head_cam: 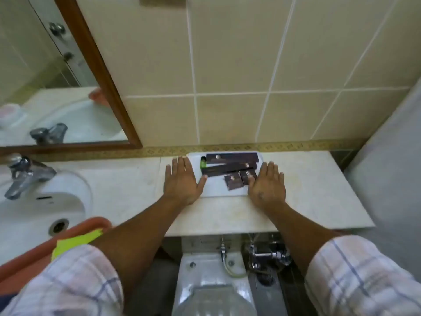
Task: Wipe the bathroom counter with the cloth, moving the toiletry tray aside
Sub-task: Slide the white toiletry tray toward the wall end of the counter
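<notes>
A white toiletry tray [216,191] lies on the pale marble counter [127,185] against the tiled wall. It carries several dark brown boxes [230,169] and a small green item [202,162]. My left hand [182,181] lies flat over the tray's left edge, fingers spread. My right hand [266,184] lies flat at the tray's right edge, thumb touching a small box. Neither hand is closed around anything. A yellow-green cloth [75,244] hangs over an orange one [34,254] at the sink's front, by my left sleeve.
A white sink [34,215] with a chrome tap [25,176] is at the left under a wood-framed mirror [95,65]. Below the counter's front edge stand a toilet [211,281] and chrome valves [266,254]. A grey panel [387,156] bounds the right.
</notes>
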A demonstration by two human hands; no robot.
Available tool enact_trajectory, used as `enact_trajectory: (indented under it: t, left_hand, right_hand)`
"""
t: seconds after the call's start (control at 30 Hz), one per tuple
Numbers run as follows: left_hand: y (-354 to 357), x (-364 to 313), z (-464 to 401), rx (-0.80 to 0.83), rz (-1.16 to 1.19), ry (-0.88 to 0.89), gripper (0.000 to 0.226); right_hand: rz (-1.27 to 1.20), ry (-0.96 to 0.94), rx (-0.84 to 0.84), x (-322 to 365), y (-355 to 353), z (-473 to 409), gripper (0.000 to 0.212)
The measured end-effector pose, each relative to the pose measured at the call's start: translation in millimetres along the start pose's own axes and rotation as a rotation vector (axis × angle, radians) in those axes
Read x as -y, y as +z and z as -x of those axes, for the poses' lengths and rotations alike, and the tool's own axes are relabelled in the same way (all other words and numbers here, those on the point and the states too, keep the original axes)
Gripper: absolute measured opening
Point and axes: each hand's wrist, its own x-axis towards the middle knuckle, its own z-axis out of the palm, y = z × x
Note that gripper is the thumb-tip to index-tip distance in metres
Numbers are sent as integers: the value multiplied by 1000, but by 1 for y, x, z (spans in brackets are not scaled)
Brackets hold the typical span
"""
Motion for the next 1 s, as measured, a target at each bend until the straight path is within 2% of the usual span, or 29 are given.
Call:
enact_trajectory:
  t: [0.1,0.17,0.23,0.4,0.7,0.87,1.0]
  left_hand:
    - [6,4,-18,-69,32,-113,64]
    - [6,6,-35,-30,154,-196,43]
    - [6,7,-47,49,235,-272,34]
    - [13,15,-67,166,224,-328,26]
    - [18,16,-79,177,216,-327,26]
    - [5,10,-80,175,183,-279,19]
    - [-15,-10,-88,170,137,-189,18]
  right_hand:
    - [26,23,-62,-1,0,-15,54]
    - [2,31,-41,-4,-5,-29,41]
    - [-37,56,7,-7,-7,-41,32]
    - [-33,93,82,-13,-5,-66,28]
    - [-68,136,84,-17,8,-83,29]
    - [-96,157,60,-25,1,-79,27]
    - [-193,231,-10,-48,-19,-55,15]
